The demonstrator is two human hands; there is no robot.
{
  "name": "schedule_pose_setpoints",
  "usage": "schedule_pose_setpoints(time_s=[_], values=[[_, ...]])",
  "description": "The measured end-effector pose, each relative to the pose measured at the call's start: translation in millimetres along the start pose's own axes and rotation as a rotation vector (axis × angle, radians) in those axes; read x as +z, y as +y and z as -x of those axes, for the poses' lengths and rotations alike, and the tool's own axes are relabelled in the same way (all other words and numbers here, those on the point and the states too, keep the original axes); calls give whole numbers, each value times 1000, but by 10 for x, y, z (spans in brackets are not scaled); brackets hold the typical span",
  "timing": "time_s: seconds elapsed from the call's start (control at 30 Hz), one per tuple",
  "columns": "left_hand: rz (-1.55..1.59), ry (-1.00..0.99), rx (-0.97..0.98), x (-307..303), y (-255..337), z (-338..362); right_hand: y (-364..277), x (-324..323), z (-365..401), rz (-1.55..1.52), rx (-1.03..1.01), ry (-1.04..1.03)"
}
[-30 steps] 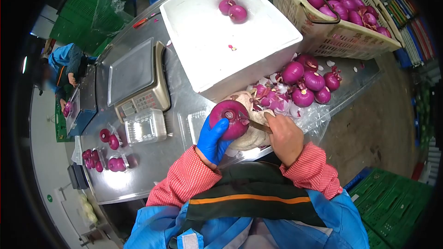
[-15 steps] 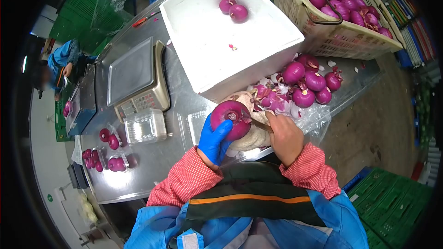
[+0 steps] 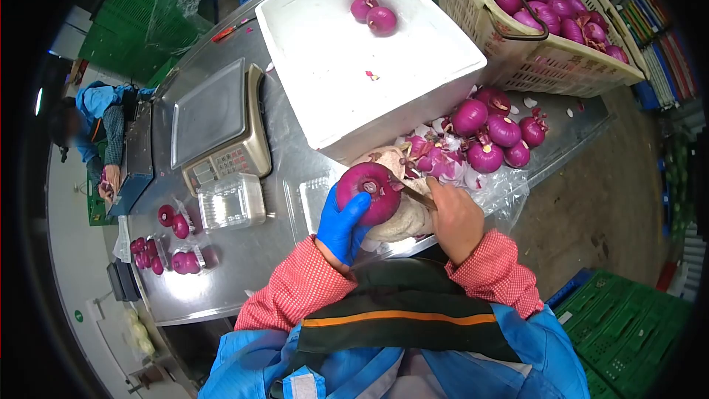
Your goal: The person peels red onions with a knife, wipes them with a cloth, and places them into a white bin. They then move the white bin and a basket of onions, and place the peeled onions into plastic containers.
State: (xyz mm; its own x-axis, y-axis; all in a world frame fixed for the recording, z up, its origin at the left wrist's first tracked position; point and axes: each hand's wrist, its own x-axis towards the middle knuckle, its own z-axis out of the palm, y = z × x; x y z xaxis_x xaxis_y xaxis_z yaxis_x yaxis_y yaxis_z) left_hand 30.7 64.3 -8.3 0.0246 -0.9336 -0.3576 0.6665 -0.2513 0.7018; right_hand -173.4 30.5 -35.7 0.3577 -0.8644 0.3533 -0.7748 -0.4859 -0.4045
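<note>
A large red onion [image 3: 369, 192] rests in my left hand [image 3: 340, 227], which wears a blue glove and curls its fingers around the bulb. My bare right hand [image 3: 456, 220] grips a knife [image 3: 417, 196] whose blade reaches the onion's right side. Beneath both lies a pale cloth [image 3: 402, 223] on the table's front edge. Just beyond my right hand, onion skins [image 3: 447, 162] are heaped against several red onions [image 3: 504, 131].
A white foam box [image 3: 325, 74] with two onions stands behind. A crate of onions [image 3: 543, 52] sits back right. On the left are a scale [image 3: 214, 125], a clear plastic tray [image 3: 233, 202] and packed onions [image 3: 185, 261]. Another person [image 3: 103, 125] works at far left.
My hands, the onion and the knife stay almost in place. The person at far left has leaned in and brought their hands lower, onto an onion there.
</note>
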Motion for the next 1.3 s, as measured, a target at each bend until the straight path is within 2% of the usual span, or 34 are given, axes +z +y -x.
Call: schedule_pose_setpoints(time_s=[0.27,0.37,0.57,0.67,0.77,0.87,0.97,1.07,1.3], values=[[30,74,-39,40,73,18,-53,-133,77,-70,-65,-83],[-22,25,-15,-3,28,5,-35,-125,77,-100,-48,-92],[-85,34,-4,-55,-43,-19,-11,-28,76,-30,-31,-10],[-61,9,-18,-51,-38,-38,-20,31,80,-155,8,-9],[-33,61,-29,12,-22,-8,67,171,142,-979,633,-441],[-10,13,-46,-60,-65,-21,59,66,85,-1066,617,-473],[65,55,-53,-44,-37,-24,-69,-118,8,-419,88,-136],[66,17,-57,-62,35,-21,-28,-171,20,-222,-42,-114],[4,-52,-59,-62,62,3,33,-145,19,-120,-98,-96]])
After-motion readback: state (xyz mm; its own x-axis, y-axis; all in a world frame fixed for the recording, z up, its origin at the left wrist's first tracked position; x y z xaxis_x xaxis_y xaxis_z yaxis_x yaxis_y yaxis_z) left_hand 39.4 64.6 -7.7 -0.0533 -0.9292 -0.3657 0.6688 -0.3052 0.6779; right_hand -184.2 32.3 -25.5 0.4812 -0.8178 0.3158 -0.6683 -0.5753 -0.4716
